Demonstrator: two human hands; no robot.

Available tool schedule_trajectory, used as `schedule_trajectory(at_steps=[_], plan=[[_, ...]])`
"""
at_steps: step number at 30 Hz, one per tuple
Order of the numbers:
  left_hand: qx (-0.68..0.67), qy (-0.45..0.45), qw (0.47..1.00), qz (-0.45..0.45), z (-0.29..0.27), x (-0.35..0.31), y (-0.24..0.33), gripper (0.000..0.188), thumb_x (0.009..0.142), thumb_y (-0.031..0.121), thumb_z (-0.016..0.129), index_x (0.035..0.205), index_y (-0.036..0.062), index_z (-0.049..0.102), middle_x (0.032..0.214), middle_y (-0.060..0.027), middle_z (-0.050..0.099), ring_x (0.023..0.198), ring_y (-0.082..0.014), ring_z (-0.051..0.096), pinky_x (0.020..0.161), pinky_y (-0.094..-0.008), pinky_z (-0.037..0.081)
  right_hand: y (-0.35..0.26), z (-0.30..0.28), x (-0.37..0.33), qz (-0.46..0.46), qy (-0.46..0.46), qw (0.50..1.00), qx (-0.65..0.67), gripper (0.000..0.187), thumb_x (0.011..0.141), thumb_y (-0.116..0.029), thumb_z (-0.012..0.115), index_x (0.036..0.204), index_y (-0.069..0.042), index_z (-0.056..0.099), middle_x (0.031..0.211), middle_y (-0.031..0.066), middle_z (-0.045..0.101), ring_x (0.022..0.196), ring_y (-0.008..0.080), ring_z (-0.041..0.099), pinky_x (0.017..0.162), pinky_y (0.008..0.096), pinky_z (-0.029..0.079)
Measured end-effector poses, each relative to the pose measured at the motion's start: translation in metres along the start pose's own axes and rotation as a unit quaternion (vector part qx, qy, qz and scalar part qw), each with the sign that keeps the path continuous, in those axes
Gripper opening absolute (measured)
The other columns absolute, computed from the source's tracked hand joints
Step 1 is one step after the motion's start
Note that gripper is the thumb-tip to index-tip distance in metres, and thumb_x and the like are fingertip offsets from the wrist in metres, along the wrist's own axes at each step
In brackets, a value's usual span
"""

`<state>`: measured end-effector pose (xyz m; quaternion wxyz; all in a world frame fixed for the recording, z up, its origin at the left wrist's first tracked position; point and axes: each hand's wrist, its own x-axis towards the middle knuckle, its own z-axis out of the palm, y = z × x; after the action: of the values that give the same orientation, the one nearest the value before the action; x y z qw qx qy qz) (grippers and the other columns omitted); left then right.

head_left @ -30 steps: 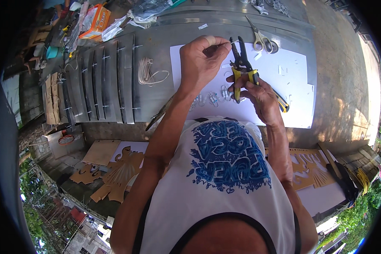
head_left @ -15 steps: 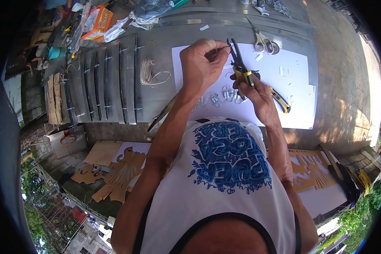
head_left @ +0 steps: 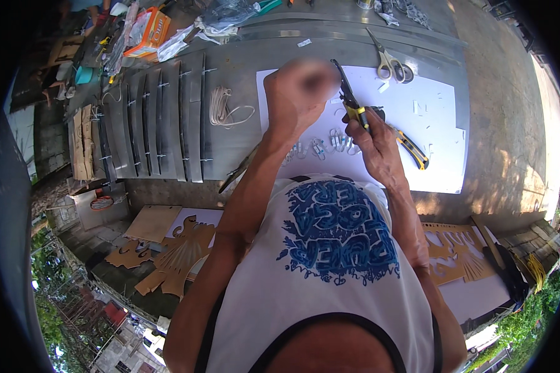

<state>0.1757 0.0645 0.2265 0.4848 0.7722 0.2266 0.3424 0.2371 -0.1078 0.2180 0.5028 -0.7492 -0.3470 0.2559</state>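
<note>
My right hand (head_left: 379, 142) grips the yellow-and-black handles of wire-stripper-like pliers (head_left: 348, 94) above a white sheet (head_left: 440, 163). Their dark jaws point away from me and look nearly closed. Just left of the jaws, my left hand (head_left: 292, 96) is raised with its fingers curled in. A blur covers those fingertips, so what they pinch cannot be made out. Below my hands, several small looped wire pieces with pale bands (head_left: 318, 148) lie on the sheet. A yellow-and-black utility knife (head_left: 412, 149) lies beside my right hand.
Scissors (head_left: 387, 61) lie at the sheet's far edge. A bundle of pale cord (head_left: 220, 107) sits left of it, near a row of dark curved metal strips (head_left: 182, 118). An orange box (head_left: 148, 34) and plastic bags stand far left. Brown cut-out panels (head_left: 183, 248) lie below the table's near edge.
The pliers' jaws, spread apart before, have come together, and the handles have closed in my right hand. My left hand stays beside the jaws. The view has shifted slightly.
</note>
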Motion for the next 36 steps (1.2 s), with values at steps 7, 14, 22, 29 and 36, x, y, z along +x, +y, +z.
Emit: schedule_trajectory(at_steps=[7,14,22,29,36], plan=[[0.006,0.004,1.0,-0.009,-0.001,0.0,0.001,0.008,0.083,0.003,0.075,0.091,0.0004,0.076,0.071,0.0022,0.066,0.061,-0.002,0.053,0.056,-0.0192,0.044,0.001,0.003,0.002,-0.016,0.008,1.0,-0.008,0.026,0.099,-0.021,0.051,0.091,0.004,0.054,0.082,0.0197,0.053,0.072,0.0365,0.058,0.068,0.0455,0.045],[-0.004,-0.001,1.0,-0.025,-0.001,0.001,0.0,0.007,0.084,0.003,0.074,0.09,-0.0005,0.075,0.07,0.0018,0.066,0.06,-0.0022,0.053,0.055,-0.0194,0.043,0.004,0.006,0.005,-0.116,-0.003,0.984,-0.137,0.014,0.092,-0.007,0.056,0.09,0.007,0.052,0.089,0.0218,0.051,0.073,0.0393,0.056,0.063,0.0469,0.044],[-0.015,-0.107,0.993,-0.045,-0.009,0.016,-0.002,0.011,0.089,0.009,0.07,0.095,-0.0003,0.073,0.073,0.0001,0.067,0.063,-0.0023,0.054,0.056,-0.0198,0.042,0.013,0.013,0.01,-0.156,0.085,0.967,-0.184,0.011,0.089,-0.003,0.058,0.089,0.006,0.052,0.088,0.0226,0.05,0.074,0.0421,0.054,0.062,0.0474,0.045],[-0.241,-0.14,0.955,-0.1,-0.002,0.026,-0.001,0.012,0.09,0.007,0.067,0.097,-0.0015,0.072,0.081,-0.0023,0.069,0.057,-0.0019,0.043,0.05,-0.0196,0.032,-0.002,-0.002,0.007,0.072,-0.005,0.966,0.248,0.029,0.099,-0.024,0.048,0.089,0.003,0.05,0.09,0.0168,0.057,0.067,0.0235,0.056,0.06,0.0362,0.046],[-0.222,-0.163,0.954,-0.121,-0.007,0.032,0.0,0.046,0.093,0.015,0.069,0.133,-0.0031,0.053,0.07,0.0005,0.056,0.058,-0.006,0.046,0.054,-0.021,0.036,0.019,-0.021,0.027,0.079,0.187,0.9,0.385,0.029,0.099,-0.027,0.057,0.099,0.002,0.063,0.085,0.0095,0.063,0.075,0.0163,0.061,0.067,0.0323,0.049]])
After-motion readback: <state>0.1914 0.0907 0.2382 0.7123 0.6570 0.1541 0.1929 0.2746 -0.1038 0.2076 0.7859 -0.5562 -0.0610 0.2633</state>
